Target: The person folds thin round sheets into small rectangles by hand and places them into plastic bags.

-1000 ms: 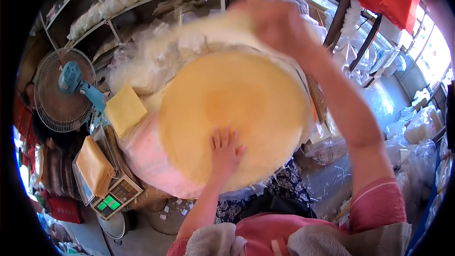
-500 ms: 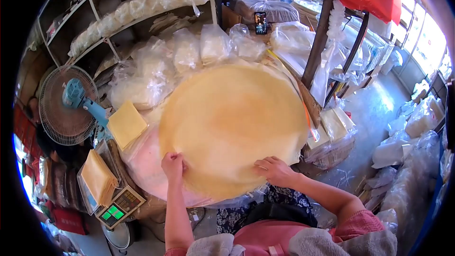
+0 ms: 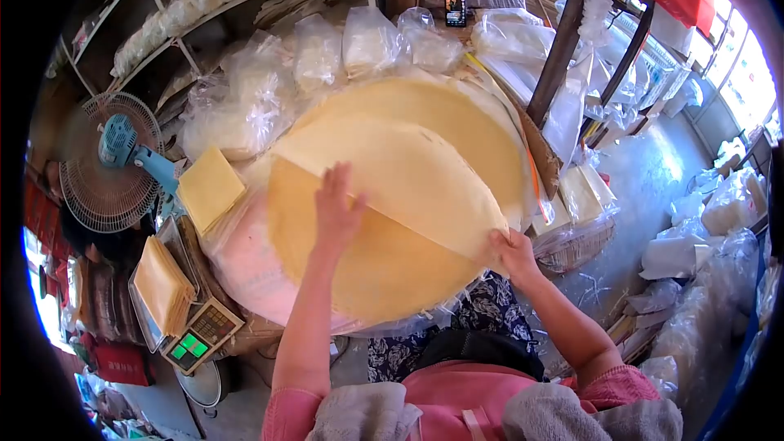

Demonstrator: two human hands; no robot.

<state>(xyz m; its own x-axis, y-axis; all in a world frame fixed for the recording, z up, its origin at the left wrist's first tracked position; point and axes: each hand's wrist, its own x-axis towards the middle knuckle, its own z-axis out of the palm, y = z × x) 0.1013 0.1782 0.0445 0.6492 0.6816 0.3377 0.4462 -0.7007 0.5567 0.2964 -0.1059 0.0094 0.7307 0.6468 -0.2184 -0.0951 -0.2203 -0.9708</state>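
While the pale sheet (image 3: 408,163) is folded over atop the round stack (image 3: 359,278), apparently creased from ten to four o'clock, its edge is pinched by the right hand (image 3: 516,257) at four. The left hand (image 3: 333,212) is spread near nine, contact unclear; even smoothing seems called for.

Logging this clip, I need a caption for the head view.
Left hand over a folded round sheet, right hand at its edge.
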